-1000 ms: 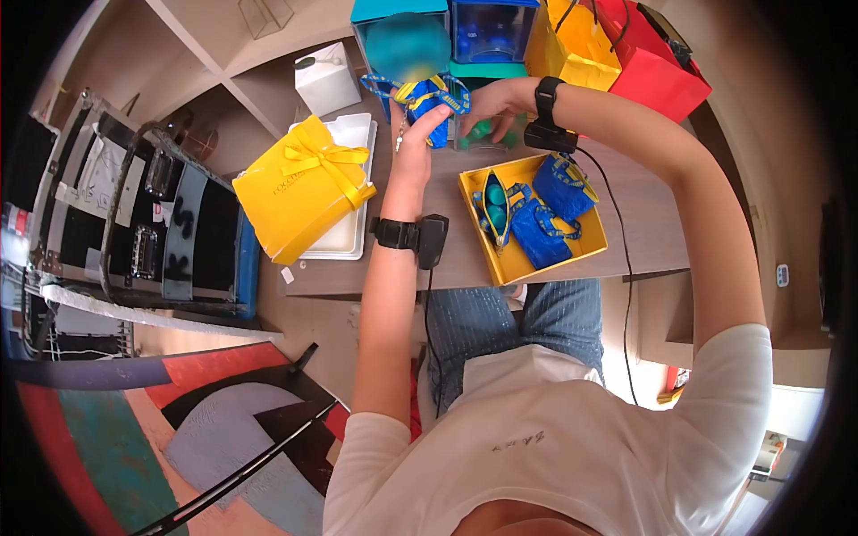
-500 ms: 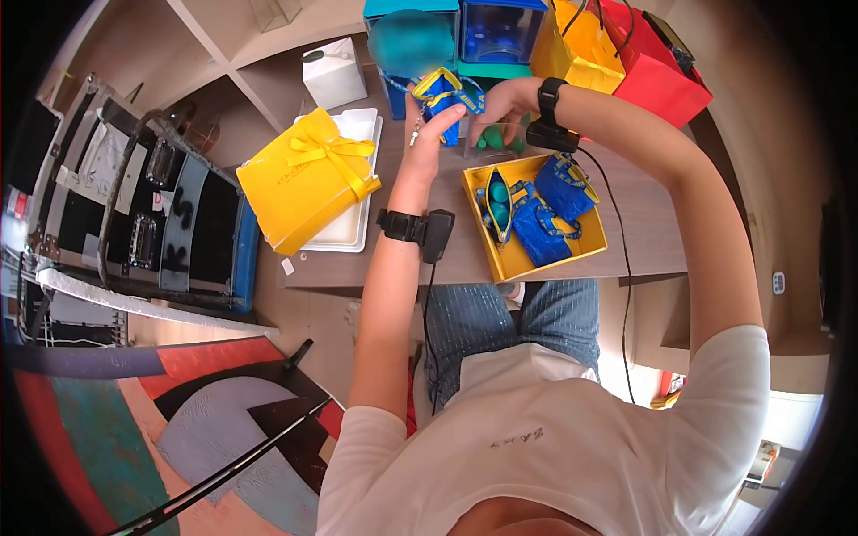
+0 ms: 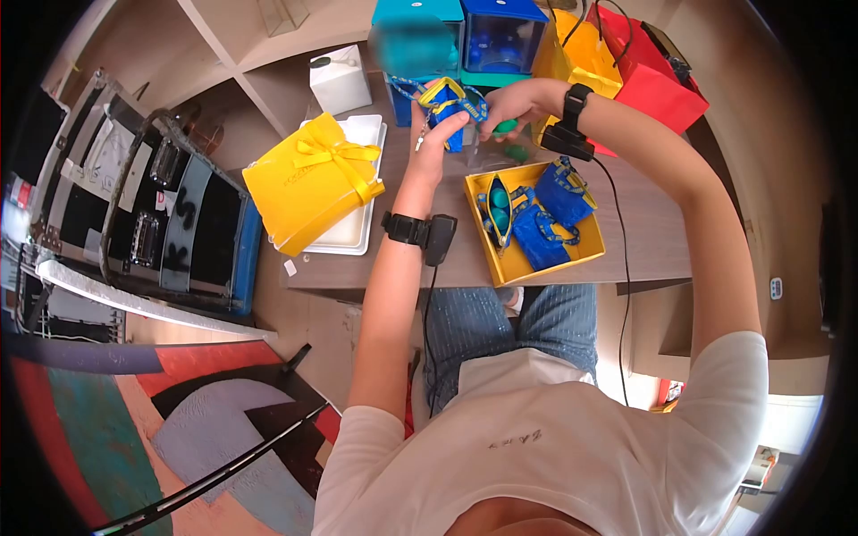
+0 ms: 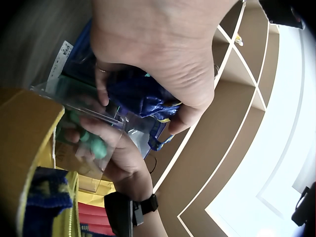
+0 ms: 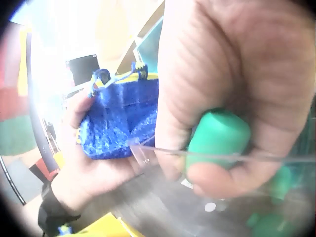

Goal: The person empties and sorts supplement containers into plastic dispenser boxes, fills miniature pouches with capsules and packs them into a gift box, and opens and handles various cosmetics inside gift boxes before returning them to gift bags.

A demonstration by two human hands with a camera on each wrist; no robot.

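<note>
In the head view my left hand holds a small blue bag with yellow zipper edging and patterned straps, its mouth gaping at the top. A small metal charm hangs beside the wrist. My right hand, just right of that bag, pinches a smooth green rounded piece between thumb and fingers. The right wrist view has this piece at the rim of a clear plastic box, where other green pieces lie lower down. Nearer the body, a yellow box contains several blue bags, one unzipped showing teal balls.
A yellow gift box with a ribbon leans on a white tray at left. Teal and blue containers stand behind the hands. Yellow and red paper bags are back right. A black cable trails from the right wrist.
My right hand has risen from among the green pieces in the clear box, a green piece in its fingers. The left-held bag has tilted, so its open mouth shows more.
</note>
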